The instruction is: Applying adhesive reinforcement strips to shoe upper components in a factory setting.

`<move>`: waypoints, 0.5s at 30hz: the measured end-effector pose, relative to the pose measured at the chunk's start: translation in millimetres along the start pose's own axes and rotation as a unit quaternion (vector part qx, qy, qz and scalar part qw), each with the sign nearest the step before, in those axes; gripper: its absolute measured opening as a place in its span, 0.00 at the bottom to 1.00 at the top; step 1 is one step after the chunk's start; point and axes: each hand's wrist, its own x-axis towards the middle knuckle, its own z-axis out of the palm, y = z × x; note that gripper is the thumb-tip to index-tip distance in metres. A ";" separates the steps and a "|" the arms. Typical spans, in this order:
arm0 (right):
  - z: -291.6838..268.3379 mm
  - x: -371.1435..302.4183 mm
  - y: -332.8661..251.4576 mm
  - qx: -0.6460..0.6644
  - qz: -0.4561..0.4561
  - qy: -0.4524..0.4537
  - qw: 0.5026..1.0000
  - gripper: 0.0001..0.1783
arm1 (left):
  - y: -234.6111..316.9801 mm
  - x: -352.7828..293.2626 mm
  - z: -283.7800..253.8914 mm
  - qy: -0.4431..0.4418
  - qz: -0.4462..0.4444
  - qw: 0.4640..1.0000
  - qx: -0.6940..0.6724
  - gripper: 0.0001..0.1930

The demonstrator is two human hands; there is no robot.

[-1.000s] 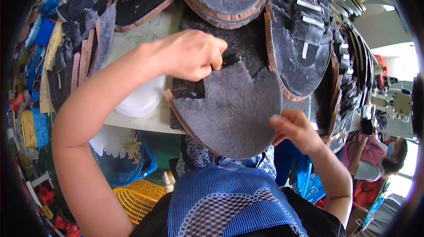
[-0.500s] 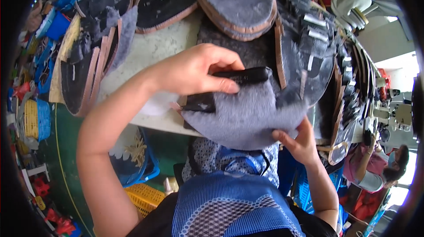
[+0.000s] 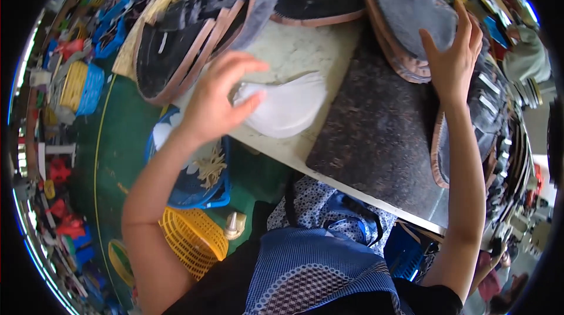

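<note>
Head view: one stack of smooth, curved white sheets lay on the pale tabletop; upper right, one stack of fuzzy, brown-edged grey pieces. The left hand, loosely curved, empty, neared the sheets; the right hand spread over the pieces, contact unclear.

Grey fuzzy-topped stack, pinkish-brown-edged, rounded near end, lying flat, white curved sheets, apparently layered, lying apart to its left

Black sleeves, blue checked apron, scalloped white trim
</note>
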 end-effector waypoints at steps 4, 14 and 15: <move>-28.3 -24.7 -126.6 0.457 -0.075 -0.279 0.841 0.11 | -1.6 -66.9 6.2 -0.022 0.014 0.998 0.059 0.14; 4.6 -31.2 -152.7 0.368 -0.309 -0.356 0.801 0.09 | -6.2 -105.4 40.2 0.076 0.045 0.990 0.112 0.19; 4.0 -30.7 -152.9 0.353 -0.328 -0.338 0.808 0.08 | -6.4 -106.0 40.0 0.078 0.046 0.990 0.113 0.19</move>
